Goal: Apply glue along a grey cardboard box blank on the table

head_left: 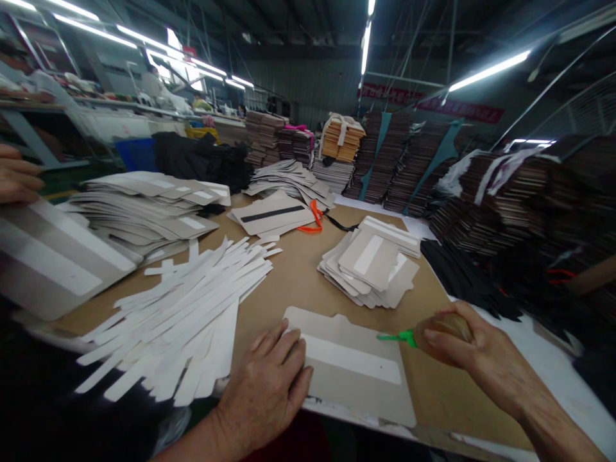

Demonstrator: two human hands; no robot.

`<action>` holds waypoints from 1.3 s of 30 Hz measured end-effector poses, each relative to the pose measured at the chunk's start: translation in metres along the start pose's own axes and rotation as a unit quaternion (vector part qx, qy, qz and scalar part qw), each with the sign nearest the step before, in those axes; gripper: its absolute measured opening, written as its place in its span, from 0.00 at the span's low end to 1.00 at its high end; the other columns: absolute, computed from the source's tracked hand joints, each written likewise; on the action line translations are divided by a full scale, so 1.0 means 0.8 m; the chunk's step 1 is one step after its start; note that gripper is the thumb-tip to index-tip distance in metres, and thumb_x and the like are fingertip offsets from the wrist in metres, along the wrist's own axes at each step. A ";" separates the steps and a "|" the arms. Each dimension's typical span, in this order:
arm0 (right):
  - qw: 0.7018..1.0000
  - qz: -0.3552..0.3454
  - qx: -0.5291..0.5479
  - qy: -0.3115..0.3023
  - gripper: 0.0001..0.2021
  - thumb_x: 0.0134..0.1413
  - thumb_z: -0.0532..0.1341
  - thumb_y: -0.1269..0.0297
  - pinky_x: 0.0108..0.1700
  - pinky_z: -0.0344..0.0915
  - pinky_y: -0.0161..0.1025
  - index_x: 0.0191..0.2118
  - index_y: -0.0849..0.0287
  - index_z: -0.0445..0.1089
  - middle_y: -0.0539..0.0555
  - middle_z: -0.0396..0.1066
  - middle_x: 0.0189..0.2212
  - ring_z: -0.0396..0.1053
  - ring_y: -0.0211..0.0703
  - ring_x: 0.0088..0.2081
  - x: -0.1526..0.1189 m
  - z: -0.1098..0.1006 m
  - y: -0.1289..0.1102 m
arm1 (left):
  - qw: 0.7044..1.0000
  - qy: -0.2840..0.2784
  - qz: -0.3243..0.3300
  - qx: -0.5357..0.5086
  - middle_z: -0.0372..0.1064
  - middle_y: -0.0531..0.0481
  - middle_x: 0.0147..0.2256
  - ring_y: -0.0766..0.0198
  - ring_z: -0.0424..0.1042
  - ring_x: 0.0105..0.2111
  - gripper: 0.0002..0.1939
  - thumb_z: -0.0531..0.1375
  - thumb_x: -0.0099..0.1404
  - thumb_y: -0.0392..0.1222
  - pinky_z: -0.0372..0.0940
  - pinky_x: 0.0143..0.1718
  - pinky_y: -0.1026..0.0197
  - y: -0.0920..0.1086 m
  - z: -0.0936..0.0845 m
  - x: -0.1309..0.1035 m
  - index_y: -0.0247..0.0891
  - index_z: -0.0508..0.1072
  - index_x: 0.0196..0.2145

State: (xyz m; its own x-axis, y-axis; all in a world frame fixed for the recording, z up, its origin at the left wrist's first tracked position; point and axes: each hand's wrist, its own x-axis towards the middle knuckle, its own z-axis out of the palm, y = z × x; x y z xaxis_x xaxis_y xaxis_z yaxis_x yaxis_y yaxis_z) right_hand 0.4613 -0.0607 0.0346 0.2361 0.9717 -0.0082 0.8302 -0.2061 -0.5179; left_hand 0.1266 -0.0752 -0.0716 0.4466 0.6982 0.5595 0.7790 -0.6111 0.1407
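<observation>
A grey cardboard panel (346, 401) with a white strip (353, 360) along it lies at the table's near edge. My left hand (269, 378) rests on the panel's left end, fingers laid over it and holding nothing. In my right hand (457, 337) is a brownish squeeze bottle (440, 330), gripped on its side. Its green nozzle (402, 337) points left, over the panel's upper right part. Whether the tip touches the panel, I cannot tell. Left of my left hand spreads a loose pile of white strips (192, 321).
Another person's hand (17, 176) holds a similar panel (62, 256) at the left. Panel stacks (144, 205) stand at the back left, and a smaller stack (370, 263) sits beyond my right hand. An orange ribbon (315, 218) lies mid-table; black strips (462, 276) run along the right.
</observation>
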 end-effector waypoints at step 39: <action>0.997 0.000 0.061 -0.045 0.20 0.49 0.61 0.43 0.38 0.63 0.43 0.42 0.51 0.69 0.47 0.75 0.30 0.73 0.51 0.35 0.007 0.022 -0.022 | 1.000 0.008 0.004 -0.007 0.74 0.40 0.47 0.40 0.70 0.54 0.12 0.53 0.71 0.39 0.70 0.50 0.38 0.000 0.000 0.001 0.34 0.74 0.46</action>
State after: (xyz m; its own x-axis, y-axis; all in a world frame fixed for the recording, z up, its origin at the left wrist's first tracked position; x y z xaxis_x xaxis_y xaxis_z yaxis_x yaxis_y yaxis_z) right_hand 0.4386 -0.0498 0.0284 0.1846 0.9793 -0.0827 0.7618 -0.1957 -0.6176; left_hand 0.1268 -0.0746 -0.0709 0.4454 0.6870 0.5741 0.7689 -0.6221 0.1480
